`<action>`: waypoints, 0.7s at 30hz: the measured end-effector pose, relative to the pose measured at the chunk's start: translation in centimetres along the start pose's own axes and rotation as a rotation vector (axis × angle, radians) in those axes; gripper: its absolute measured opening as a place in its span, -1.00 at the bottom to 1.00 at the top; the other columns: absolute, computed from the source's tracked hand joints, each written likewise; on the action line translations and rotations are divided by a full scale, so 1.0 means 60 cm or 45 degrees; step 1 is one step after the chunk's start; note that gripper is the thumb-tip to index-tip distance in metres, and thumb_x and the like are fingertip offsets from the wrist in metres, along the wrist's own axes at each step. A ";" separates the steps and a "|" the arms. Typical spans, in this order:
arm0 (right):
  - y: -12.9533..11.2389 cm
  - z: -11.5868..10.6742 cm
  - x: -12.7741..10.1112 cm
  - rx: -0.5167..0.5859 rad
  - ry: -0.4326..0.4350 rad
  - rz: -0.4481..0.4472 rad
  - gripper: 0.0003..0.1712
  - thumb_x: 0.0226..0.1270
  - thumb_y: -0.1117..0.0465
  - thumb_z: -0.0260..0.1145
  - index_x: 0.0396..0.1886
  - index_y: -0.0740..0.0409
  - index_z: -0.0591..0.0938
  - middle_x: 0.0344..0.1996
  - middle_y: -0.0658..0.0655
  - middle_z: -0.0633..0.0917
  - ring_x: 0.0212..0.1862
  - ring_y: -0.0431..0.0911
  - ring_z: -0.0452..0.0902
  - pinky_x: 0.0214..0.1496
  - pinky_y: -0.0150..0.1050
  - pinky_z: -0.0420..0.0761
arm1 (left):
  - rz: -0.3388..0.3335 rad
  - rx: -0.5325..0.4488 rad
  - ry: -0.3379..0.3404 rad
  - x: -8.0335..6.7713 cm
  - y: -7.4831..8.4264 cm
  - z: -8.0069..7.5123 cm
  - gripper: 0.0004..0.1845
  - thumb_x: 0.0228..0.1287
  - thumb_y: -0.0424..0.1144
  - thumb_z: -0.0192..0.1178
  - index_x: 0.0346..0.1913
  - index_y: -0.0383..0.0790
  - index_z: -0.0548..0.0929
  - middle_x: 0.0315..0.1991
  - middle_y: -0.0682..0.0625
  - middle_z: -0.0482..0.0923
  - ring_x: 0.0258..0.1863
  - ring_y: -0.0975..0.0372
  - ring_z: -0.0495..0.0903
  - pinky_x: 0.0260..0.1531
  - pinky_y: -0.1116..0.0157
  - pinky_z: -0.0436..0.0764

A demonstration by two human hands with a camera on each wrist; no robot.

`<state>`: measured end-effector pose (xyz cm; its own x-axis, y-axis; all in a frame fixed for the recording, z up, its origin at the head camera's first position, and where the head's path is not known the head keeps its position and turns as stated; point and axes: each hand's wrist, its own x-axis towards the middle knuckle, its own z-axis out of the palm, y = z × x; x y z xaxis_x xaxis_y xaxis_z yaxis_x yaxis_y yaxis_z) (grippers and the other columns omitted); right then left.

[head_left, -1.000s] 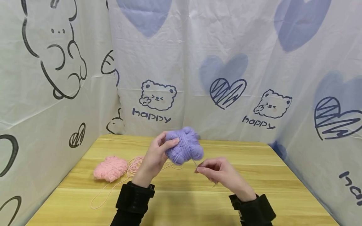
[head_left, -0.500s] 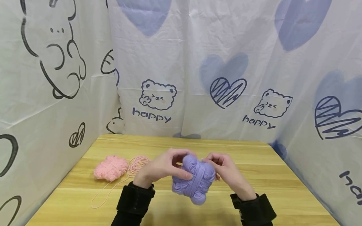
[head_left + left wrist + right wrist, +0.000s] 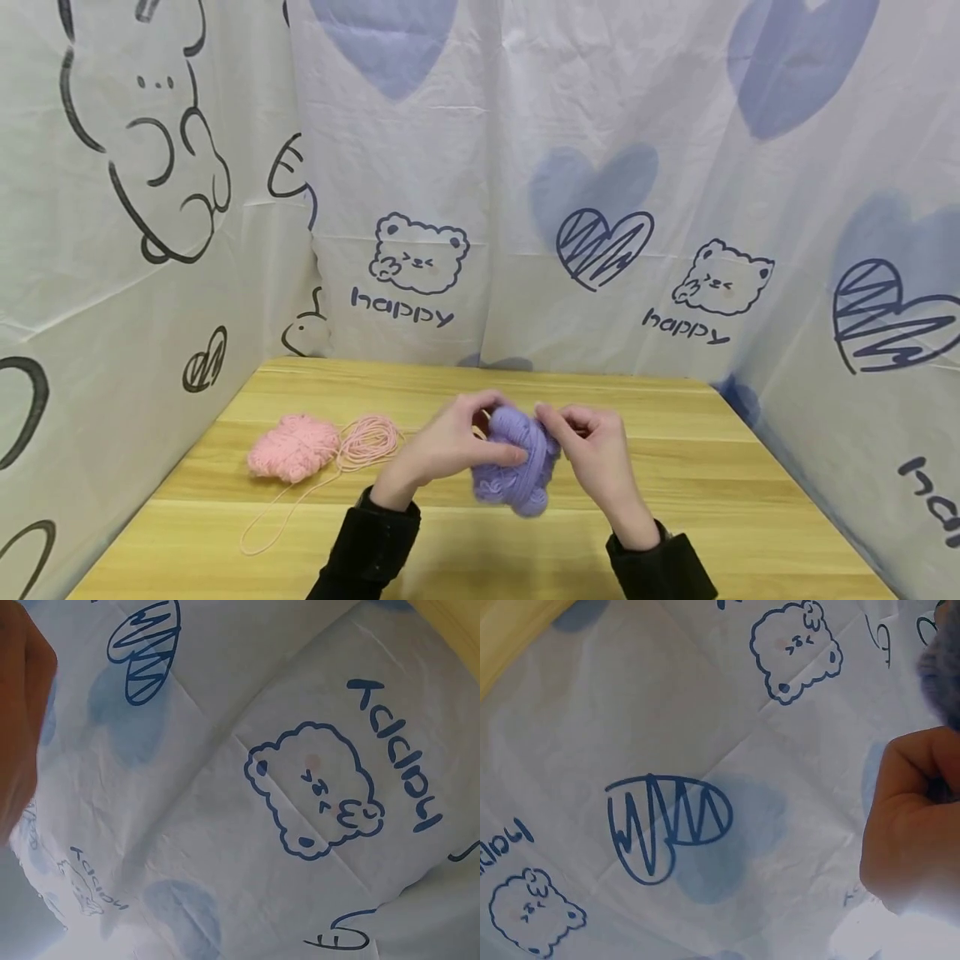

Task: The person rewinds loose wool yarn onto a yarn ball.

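A ball of purple yarn [image 3: 531,477], with a band of strands wound round its middle, is held up over the table in the head view. My left hand [image 3: 459,440] grips it from the left, thumb across its front and the other fingers behind it, partly hidden. At its upper right edge, my right hand [image 3: 600,457] pinches with thumb and index finger; the thin strand there hardly shows. The left wrist view catches only a part of the left hand [image 3: 21,720]. In the right wrist view, the curled right hand [image 3: 911,817] is below a blurred bit of purple yarn [image 3: 941,675].
A pink yarn ball [image 3: 294,448] lies on the wooden table [image 3: 660,500] at the left, beside a loose coil of pink yarn [image 3: 367,440]. One pink strand loops toward the front. Printed white cloth [image 3: 517,183] hangs round the back and sides.
The purple ball has come down and toward me from its raised place and turned. My right hand has risen from the drawn-out strand to the ball's upper right edge.
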<state>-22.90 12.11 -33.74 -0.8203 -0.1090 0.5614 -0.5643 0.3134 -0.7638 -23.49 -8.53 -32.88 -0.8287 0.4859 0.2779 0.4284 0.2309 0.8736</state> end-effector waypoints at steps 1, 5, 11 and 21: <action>-0.001 0.001 -0.001 -0.049 0.010 -0.060 -0.84 0.25 0.21 0.37 -0.53 0.08 0.74 -0.70 -0.05 0.48 -0.66 -0.33 0.22 -0.66 -0.40 0.28 | -0.004 0.002 0.045 0.000 0.001 0.001 -0.60 0.03 -0.14 0.42 -0.04 -0.13 0.60 -0.21 -0.07 0.57 -0.30 0.21 0.53 -0.35 0.28 0.67; -0.003 0.005 -0.002 -0.123 -0.074 -0.127 -0.76 0.29 0.24 0.33 -0.05 0.05 0.72 -0.29 0.09 0.57 -0.35 -0.25 0.45 -0.48 -0.46 0.53 | -0.048 -0.094 0.209 0.002 0.002 0.002 -0.61 0.08 -0.17 0.40 -0.05 -0.21 0.57 -0.17 -0.14 0.55 -0.28 0.18 0.53 -0.33 0.26 0.66; 0.012 0.011 -0.001 0.236 -0.434 0.257 -0.42 0.42 0.11 0.19 0.39 -0.23 0.30 0.25 0.21 0.41 0.07 0.11 0.58 -0.11 -0.20 0.71 | -0.139 -0.226 0.274 0.007 -0.006 0.010 -0.58 0.19 -0.15 0.33 0.04 -0.21 0.49 -0.04 -0.16 0.49 -0.17 0.16 0.56 -0.20 0.25 0.67; 0.083 -0.010 0.011 0.311 -0.343 0.455 -0.45 0.40 0.09 0.20 0.35 -0.23 0.34 0.25 0.24 0.43 0.08 0.06 0.55 -0.08 -0.12 0.68 | -0.291 -0.152 0.293 0.010 -0.030 0.004 -0.50 0.27 -0.06 0.25 0.19 -0.20 0.42 0.03 -0.20 0.50 -0.14 0.13 0.57 -0.21 0.21 0.68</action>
<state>-26.22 14.19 -36.97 -0.9426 -0.2850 0.1740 -0.2230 0.1495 -0.9633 -24.64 -8.44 -34.41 -0.9636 0.2272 0.1409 0.1887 0.2046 0.9605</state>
